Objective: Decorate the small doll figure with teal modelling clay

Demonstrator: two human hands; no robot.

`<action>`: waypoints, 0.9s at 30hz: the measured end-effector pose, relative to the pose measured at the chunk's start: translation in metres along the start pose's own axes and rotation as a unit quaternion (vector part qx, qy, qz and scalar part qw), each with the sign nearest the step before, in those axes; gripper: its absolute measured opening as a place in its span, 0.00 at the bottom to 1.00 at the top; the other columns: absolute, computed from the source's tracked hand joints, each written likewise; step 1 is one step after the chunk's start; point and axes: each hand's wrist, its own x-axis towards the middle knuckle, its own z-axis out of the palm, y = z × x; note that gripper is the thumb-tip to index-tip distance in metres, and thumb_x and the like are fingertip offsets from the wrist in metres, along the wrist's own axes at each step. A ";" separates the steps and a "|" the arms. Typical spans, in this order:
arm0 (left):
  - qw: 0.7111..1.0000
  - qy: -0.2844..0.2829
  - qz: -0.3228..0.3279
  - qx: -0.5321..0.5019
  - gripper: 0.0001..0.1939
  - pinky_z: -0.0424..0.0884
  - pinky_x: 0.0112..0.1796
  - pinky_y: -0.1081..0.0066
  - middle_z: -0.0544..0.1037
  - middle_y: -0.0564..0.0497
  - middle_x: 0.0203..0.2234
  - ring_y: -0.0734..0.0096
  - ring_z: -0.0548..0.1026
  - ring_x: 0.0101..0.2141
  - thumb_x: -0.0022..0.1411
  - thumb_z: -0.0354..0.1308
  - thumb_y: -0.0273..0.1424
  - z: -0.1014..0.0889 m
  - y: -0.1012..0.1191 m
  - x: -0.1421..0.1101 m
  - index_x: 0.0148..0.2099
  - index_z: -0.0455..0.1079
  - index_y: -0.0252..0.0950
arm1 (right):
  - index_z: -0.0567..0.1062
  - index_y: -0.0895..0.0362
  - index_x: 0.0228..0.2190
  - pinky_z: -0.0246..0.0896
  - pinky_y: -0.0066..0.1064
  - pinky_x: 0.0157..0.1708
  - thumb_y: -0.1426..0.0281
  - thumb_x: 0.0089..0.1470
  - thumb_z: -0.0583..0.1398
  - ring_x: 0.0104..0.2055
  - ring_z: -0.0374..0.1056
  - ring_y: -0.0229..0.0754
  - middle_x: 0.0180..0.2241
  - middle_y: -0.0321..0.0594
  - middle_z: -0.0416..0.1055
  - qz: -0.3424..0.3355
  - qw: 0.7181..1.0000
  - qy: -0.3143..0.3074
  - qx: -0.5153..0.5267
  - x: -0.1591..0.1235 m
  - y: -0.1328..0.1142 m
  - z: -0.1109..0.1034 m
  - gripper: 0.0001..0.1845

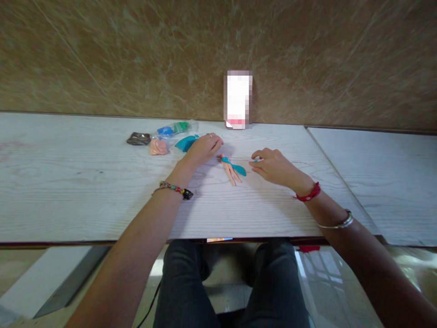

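A small doll-like figure of modelling clay [231, 170], with peach limbs and a teal flared piece, lies on the table between my hands. My right hand [271, 165] is just right of it, thumb and fingers bent around a tiny bit of teal clay [256, 161]. My left hand [205, 148] is palm down at the figure's upper left, its fingers loosely extended with nothing visible in them. Next to that hand, and partly covered by it, lies a packet of teal clay [186, 143].
Further left lie clear packets of peach clay [159, 146], brown clay [138, 138], blue clay [165, 130] and green clay [180, 126]. A phone [238, 99] with a blurred screen leans against the marbled wall [136, 59]. The white wood-grain table [85, 196] has a seam at right.
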 end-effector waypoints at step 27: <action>1.000 -0.003 0.012 0.001 0.16 0.65 0.40 0.67 0.74 0.44 0.33 0.65 0.71 0.38 0.63 0.40 0.28 -0.001 0.001 0.000 0.35 0.69 0.33 | 0.73 0.58 0.46 0.57 0.35 0.40 0.77 0.55 0.53 0.42 0.66 0.46 0.39 0.46 0.74 0.019 0.999 0.015 0.035 0.003 0.010 0.008 0.17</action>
